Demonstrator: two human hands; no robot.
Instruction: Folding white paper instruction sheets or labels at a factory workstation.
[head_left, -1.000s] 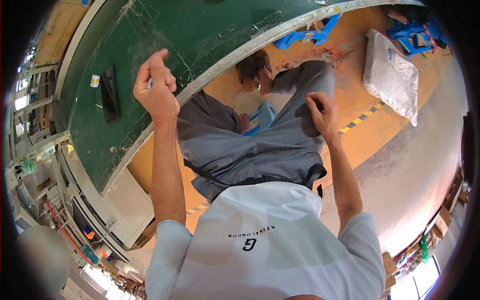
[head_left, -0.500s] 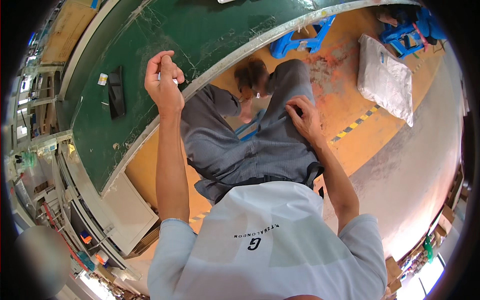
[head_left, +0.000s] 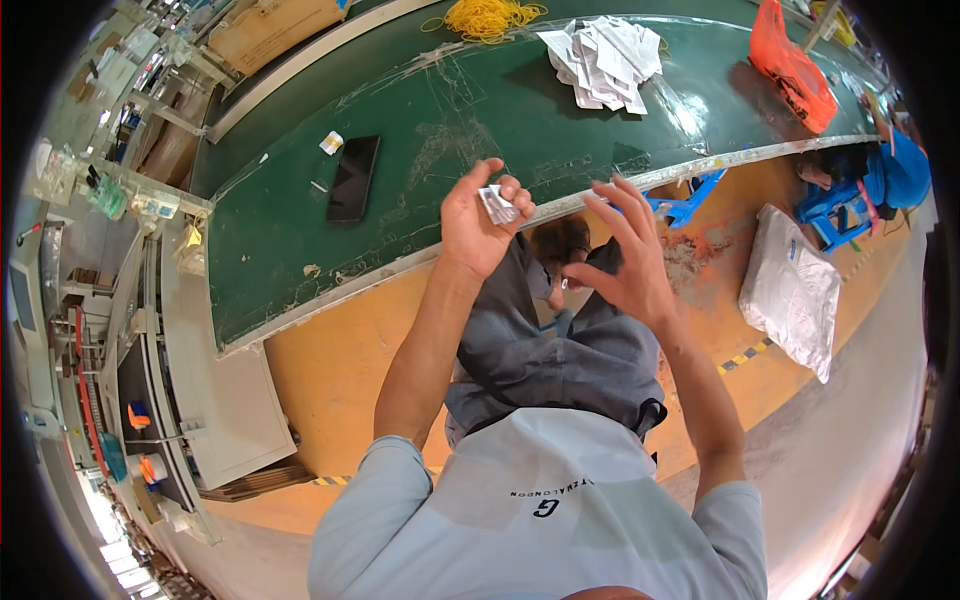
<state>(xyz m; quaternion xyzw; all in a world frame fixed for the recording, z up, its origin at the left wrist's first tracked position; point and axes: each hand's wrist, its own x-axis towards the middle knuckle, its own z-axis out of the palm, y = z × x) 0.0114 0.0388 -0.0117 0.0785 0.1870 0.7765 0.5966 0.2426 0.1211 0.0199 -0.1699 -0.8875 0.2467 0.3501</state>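
Observation:
My left hand is raised at the near edge of the green-topped table. Its fingers are curled round a small wad of folded white paper with grey marks on it. My right hand is held up to the right of it, over my lap, with thumb and fingers spread apart. A tiny white spot shows by the right thumb, too small to make out. On the table, left of my left hand, lies a black phone. Beside the phone is a small white and yellow packet.
A pile of white paper slips lies farther back on the table, with a heap of yellow bands and a red plastic bag either side. Blue stools stand beyond the table edge. A silvery-white sack rests on the floor.
My right hand has lifted off my thigh and opened in front of me. My left hand now shows the paper wad. The view has shifted, bringing the slips, bands and red bag in.

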